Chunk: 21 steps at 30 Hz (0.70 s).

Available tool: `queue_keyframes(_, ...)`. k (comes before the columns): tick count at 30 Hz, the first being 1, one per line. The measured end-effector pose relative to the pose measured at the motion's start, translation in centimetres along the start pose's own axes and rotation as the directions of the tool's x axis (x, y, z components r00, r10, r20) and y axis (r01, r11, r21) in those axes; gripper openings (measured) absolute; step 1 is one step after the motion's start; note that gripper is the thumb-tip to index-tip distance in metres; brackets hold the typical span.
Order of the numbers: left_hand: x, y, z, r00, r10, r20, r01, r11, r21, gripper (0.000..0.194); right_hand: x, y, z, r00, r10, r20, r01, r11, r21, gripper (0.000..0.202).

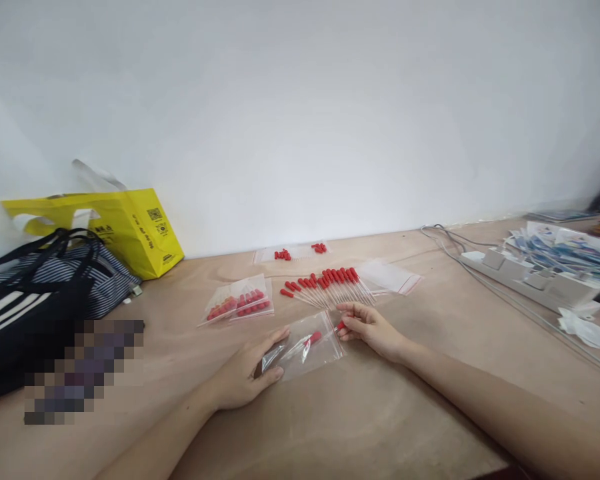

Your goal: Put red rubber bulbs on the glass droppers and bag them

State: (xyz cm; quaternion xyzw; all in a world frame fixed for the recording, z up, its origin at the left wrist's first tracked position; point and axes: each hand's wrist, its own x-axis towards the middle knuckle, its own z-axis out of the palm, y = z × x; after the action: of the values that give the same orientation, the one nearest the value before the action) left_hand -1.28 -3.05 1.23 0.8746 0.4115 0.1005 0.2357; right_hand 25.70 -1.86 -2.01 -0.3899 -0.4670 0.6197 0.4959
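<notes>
A clear zip-lock bag (300, 357) lies flat on the table in front of me, its red-lined opening to the right. Inside it is a glass dropper (314, 338) with a red rubber bulb. My left hand (245, 369) holds the bag's left end, thumb and fingers on either side. At the opening, my right hand (367, 328) pinches another dropper (341, 326) by its red bulb; its glass tube points toward the bag and is hard to make out. Just beyond lies a row of loose droppers (347, 277), red bulbs facing away from me.
Filled bags (250, 303) of red-bulbed droppers lie left of the row. An empty-looking bag (393, 275) is at its right, and another filled bag (300, 253) near the wall. A power strip (530, 277) with cables stands right. A yellow bag (150, 233) and dark bag (40, 320) sit left.
</notes>
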Motion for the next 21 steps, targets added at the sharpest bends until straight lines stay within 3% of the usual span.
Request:
queue_keyframes(5, 0.1, 0.0, 0.3, 0.999, 0.022, -0.042, -0.022, 1.0, 0.02, 0.055, 0.1, 0.1, 0.7, 0.999, -0.039, 0.03, 0.044, 0.986, -0.159, 0.036)
queue_keyframes(10, 0.2, -0.6, 0.5, 0.999, 0.038, -0.038, -0.036, 0.999, 0.038, 0.055, 0.3, 0.2, 0.7, 0.992, 0.038, 0.119, -0.023, 0.992, -0.122, 0.036)
queue_keyframes(18, 0.3, -0.1, 0.3, 0.999, 0.04, -0.032, -0.038, 0.998, 0.056, 0.055, 1.3, 1.0, 1.7, 0.99, 0.084, 0.117, -0.046, 0.953, -0.298, 0.037)
queue_keyframes(21, 0.3, -0.3, 0.4, 0.998, 0.044, -0.034, -0.042, 0.997, 0.063, 0.056, 1.7, 1.3, 2.0, 0.995, 0.039, 0.092, -0.008, 0.949, -0.315, 0.034)
